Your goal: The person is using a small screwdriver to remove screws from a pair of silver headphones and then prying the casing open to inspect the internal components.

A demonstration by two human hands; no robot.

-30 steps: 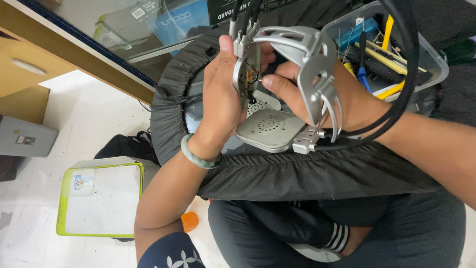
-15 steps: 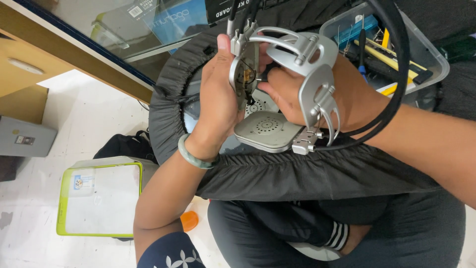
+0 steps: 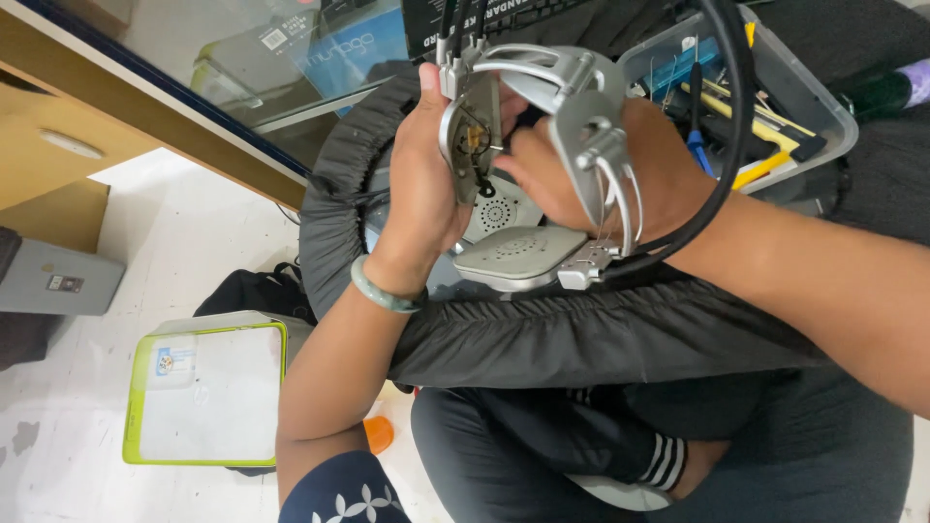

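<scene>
A silver headset (image 3: 572, 107) with a curved headband and black cables is held up over my lap. My left hand (image 3: 426, 184) grips an opened earcup (image 3: 472, 131) whose inner wiring shows, palm wrapped round its back. My right hand (image 3: 620, 165) sits inside the headband, fingers reaching toward that earcup's open face. A detached silver oval cover (image 3: 518, 257) with small perforations lies below the hands on a black fabric hoop (image 3: 581, 334). A green bangle (image 3: 383, 291) circles my left wrist.
A clear plastic bin (image 3: 823, 107) with yellow and blue tools sits at the upper right. On the white floor at the lower left rests a white box with a green rim (image 3: 203, 392); a small orange object (image 3: 378, 433) is beside my leg. A wooden edge (image 3: 145, 107) runs along the upper left.
Both hands and the headset have shifted slightly up and left. My right fingers have moved closer to the open earcup; the silver cover stays put.
</scene>
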